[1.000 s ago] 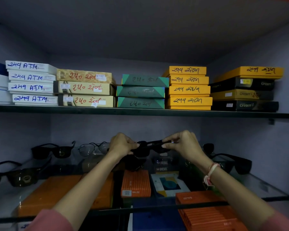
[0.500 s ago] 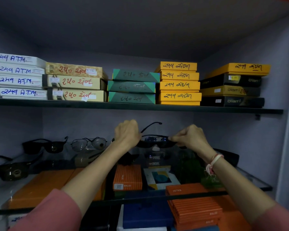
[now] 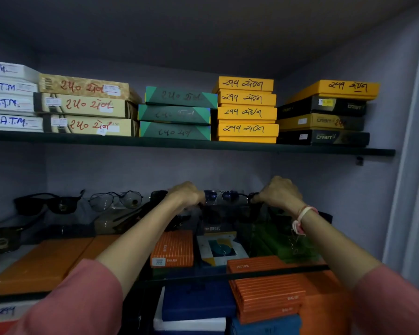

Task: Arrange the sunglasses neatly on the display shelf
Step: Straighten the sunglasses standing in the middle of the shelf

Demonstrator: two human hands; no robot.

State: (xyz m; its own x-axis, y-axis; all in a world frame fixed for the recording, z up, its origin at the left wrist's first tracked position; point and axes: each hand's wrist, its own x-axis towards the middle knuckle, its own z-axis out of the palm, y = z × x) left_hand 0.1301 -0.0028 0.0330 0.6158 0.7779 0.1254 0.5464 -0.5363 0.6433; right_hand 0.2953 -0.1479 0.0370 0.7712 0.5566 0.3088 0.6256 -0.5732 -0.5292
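Note:
A pair of dark sunglasses with bluish round lenses sits far back on the glass display shelf, held at both ends. My left hand grips its left end and my right hand grips its right end. Left of it along the back stand a clear-lens aviator pair and a black pair. Another dark pair lies at the far left. More dark frames lie under my hands, hard to make out.
The upper shelf carries stacks of labelled boxes: white, beige, green, yellow and black. Orange striped boxes, a Diesel box and blue boxes show through and below the glass. The cabinet's side wall stands close on the right.
Both hands have carried the sunglasses from mid-air toward the back of the glass shelf. The view has shifted right and closer.

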